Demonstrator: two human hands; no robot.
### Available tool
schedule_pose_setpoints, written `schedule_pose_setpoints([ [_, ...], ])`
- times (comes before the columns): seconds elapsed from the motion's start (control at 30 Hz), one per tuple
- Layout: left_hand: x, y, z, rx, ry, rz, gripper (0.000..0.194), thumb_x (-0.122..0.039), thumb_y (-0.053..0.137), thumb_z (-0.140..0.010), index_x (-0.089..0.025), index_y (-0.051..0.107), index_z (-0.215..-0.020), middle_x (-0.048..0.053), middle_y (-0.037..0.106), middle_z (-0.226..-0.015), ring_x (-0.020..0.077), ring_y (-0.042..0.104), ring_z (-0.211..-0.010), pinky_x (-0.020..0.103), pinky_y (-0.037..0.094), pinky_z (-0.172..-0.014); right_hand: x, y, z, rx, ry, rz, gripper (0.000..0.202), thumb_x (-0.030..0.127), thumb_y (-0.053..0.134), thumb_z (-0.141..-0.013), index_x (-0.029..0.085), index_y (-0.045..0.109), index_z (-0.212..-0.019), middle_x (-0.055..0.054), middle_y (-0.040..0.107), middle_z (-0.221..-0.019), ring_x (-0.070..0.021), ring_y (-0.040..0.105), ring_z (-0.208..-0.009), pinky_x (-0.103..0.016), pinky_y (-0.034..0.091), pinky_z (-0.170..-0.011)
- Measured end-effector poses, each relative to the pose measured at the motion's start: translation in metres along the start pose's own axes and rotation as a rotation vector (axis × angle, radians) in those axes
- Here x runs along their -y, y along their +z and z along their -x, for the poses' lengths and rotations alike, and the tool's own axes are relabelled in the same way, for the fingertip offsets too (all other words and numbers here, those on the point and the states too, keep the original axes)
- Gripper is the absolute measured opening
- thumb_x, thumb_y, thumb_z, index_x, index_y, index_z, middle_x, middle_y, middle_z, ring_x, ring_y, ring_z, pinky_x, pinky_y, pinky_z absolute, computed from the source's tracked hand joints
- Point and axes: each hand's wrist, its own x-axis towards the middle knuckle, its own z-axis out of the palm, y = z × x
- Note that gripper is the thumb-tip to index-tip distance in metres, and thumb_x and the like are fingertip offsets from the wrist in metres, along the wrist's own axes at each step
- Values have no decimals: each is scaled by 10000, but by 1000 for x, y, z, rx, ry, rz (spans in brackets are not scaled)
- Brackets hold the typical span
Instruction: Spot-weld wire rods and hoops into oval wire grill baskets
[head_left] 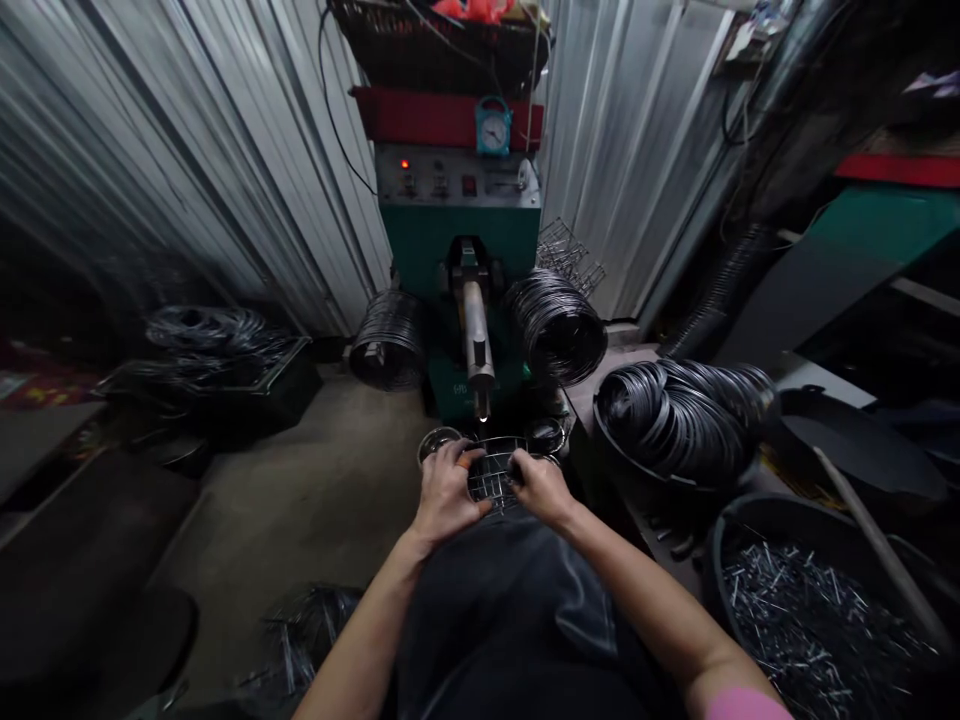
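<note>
Between the fingers (452, 452), wire grid (493, 478)

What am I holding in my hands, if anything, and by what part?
A wire grid: your left hand has its left side, your right hand its right edge.

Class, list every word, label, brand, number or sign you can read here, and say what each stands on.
"HJB", perhaps: pale letters on the green machine; blurred, so uncertain.
Clock: dial numbers too small to read.
Control panel: any markings too small to read.
No other text is legible.
</note>
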Motion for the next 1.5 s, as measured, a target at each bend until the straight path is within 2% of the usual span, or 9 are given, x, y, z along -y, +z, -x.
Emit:
schedule_pose_setpoints([
  [0.07, 6, 2, 1, -1, -20, 32, 627, -217, 741, -521, -216, 557, -1120, 112, 531, -1245, 330, 471, -1185, 494, 372, -990, -5, 11, -2, 3, -82, -133, 220, 87, 528, -775, 194, 631, -937, -25, 701, -852, -162, 647, -793, -221, 423, -683],
  [0.17, 18, 6, 2, 26, -52, 87, 633, -215, 751, -512, -227, 556, -1114, 98, 526, -1253, 322, 474, -1191, 487, 377, -994, -15, 14, -4, 99, -257, -263, 271, 74, 475, -812, 186, 665, -970, -34, 706, -907, -150, 649, -848, -225, 456, -744],
  [0.33, 29, 9, -2, 39, -116, 153, 651, -235, 781, -507, -230, 558, -1119, 89, 528, -1252, 318, 474, -1207, 479, 388, -998, -16, 0, -16, 227, -394, -155, 319, 157, 619, -787, 168, 651, -1104, -95, 686, -1052, -205, 633, -970, -287, 470, -827],
  [0.47, 36, 12, -5, 53, -117, 185, 645, -232, 782, -508, -214, 567, -1116, 91, 541, -1245, 319, 487, -1198, 473, 403, -993, -13, 3, -25, 228, -381, -64, 289, 139, 618, -797, 172, 669, -1080, -96, 694, -1038, -207, 642, -966, -281, 470, -817],
  [0.73, 55, 18, -10, 26, -125, 211, 653, -220, 773, -506, -208, 561, -1123, 103, 528, -1264, 319, 492, -1194, 478, 415, -985, -14, 20, -34, 106, -390, -10, 226, 159, 594, -820, 212, 682, -1021, -57, 707, -961, -171, 664, -878, -229, 470, -713],
  [0.93, 64, 20, -22, 1, -98, 264, 637, -223, 767, -522, -220, 562, -1125, 97, 519, -1269, 312, 491, -1194, 487, 413, -986, -10, 13, -47, 92, -395, 56, 276, 119, 593, -793, 234, 678, -1029, -37, 707, -985, -170, 661, -915, -224, 469, -719],
  [1.13, 66, 20, -41, 1, -135, 302, 573, -267, 774, -541, -223, 582, -1079, 83, 538, -1230, 290, 506, -1171, 465, 426, -984, -7, 1, -62, 67, -356, 64, 221, 136, 597, -807, 220, 691, -989, -37, 706, -1000, -165, 658, -910, -222, 460, -727],
  [1.3, 62, 23, -42, -38, -157, 281, 590, -286, 786, -537, -209, 587, -1087, 96, 541, -1222, 296, 518, -1151, 471, 436, -970, -8, 4, -63, 40, -318, 46, 214, 143, 605, -808, 225, 691, -986, -31, 707, -1020, -176, 654, -933, -229, 464, -742],
  [1.5, 70, 29, -56, -60, -241, 265, 576, -240, 770, -525, -213, 595, -1074, 84, 551, -1202, 288, 517, -1152, 453, 430, -976, -7, 5, -77, -8, -242, 69, 234, 173, 569, -849, 260, 674, -1038, -37, 680, -1094, -185, 640, -971, -243, 464, -787],
])
